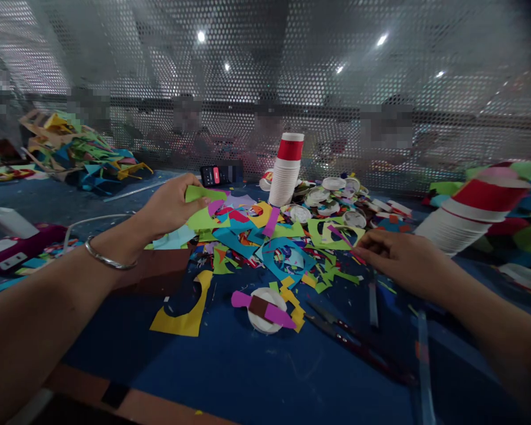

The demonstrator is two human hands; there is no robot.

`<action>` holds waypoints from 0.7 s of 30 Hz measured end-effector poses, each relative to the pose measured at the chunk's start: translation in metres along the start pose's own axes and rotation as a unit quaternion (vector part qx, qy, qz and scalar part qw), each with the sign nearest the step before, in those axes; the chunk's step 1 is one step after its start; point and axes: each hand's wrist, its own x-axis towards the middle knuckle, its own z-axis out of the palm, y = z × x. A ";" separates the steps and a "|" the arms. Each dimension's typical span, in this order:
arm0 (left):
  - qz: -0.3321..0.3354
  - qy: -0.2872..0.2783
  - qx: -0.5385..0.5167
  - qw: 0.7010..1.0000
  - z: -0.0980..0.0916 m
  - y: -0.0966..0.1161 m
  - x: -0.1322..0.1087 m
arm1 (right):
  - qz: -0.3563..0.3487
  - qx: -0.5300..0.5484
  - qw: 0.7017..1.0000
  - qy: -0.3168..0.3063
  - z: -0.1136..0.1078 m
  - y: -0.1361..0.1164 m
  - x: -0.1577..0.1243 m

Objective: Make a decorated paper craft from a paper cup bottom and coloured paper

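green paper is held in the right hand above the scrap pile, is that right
Not quite. The head view shows the green paper held in the left hand, not the right, above the scrap pile. The right hand lies palm down at the pile's other side.
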 end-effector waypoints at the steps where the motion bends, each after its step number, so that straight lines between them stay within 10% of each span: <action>1: 0.001 0.000 0.003 1.000 0.000 0.000 0.000 | -0.001 0.001 1.000 0.000 0.000 0.000 0.000; 21: 0.046 -0.022 0.013 0.999 0.000 -0.004 0.001 | 0.009 0.007 1.000 -0.005 0.002 0.000 0.001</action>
